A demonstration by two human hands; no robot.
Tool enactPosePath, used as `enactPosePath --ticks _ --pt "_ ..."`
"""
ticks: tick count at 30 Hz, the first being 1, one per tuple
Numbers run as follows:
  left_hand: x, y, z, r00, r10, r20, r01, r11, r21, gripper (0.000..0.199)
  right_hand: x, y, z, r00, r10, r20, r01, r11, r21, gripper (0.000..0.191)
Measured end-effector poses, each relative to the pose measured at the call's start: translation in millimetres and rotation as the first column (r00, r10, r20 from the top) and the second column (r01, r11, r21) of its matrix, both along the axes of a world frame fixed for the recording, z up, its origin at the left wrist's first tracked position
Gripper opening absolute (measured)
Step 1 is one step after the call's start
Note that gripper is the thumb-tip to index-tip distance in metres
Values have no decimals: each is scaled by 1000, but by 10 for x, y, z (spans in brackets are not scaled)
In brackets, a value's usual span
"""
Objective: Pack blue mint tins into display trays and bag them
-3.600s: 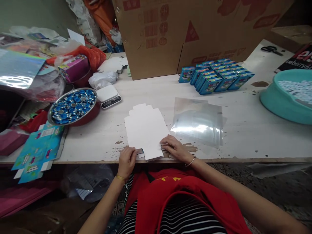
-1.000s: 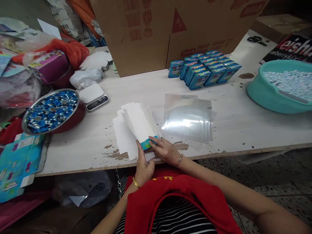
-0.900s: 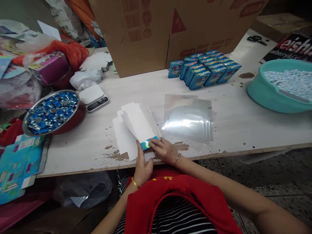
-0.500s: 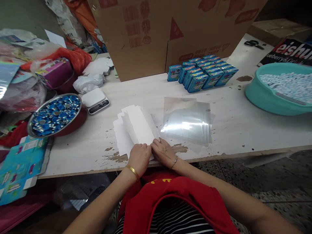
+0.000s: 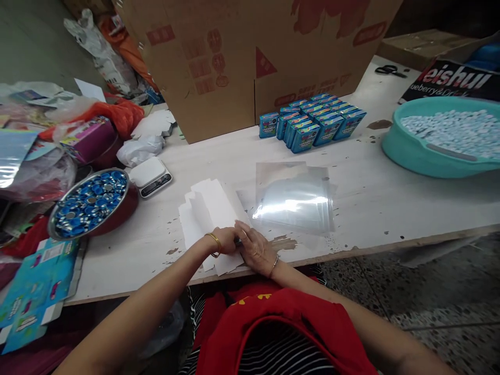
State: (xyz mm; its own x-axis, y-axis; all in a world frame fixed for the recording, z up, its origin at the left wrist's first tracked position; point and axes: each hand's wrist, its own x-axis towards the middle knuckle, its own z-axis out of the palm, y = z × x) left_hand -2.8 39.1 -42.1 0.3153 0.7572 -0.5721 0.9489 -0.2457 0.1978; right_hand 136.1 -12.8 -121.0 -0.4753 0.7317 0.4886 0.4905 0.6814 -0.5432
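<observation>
The white card blank (image 5: 223,204), matte and part-folded, lies at the counter's (image 5: 363,203) six o'clock edge; your left hand (image 5: 226,240) has swung across it, now together with your right hand (image 5: 257,251), so work appears centred on its near end; finger grip hidden, cannot tell; glossy clear sheets (image 5: 292,195) lie toward three o'clock.

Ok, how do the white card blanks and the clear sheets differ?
The white card blanks are opaque; the clear sheets are see-through and glossy.
The white card blanks show a bent-up side; the clear sheets lie flat.
The left hand and right hand are on the white card blanks, not the clear sheets.
Both lie on the table.
</observation>
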Motion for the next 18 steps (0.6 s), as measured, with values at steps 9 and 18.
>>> enactPosePath --ticks 9,18 --pt "346 -192 59 991 -44 -126 42 999 -15 21 152 491 269 979 -172 111 204 880 -428 54" --pt "-306 82 415 922 -221 317 67 900 432 34 145 617 420 750 104 653 87 963 -253 66"
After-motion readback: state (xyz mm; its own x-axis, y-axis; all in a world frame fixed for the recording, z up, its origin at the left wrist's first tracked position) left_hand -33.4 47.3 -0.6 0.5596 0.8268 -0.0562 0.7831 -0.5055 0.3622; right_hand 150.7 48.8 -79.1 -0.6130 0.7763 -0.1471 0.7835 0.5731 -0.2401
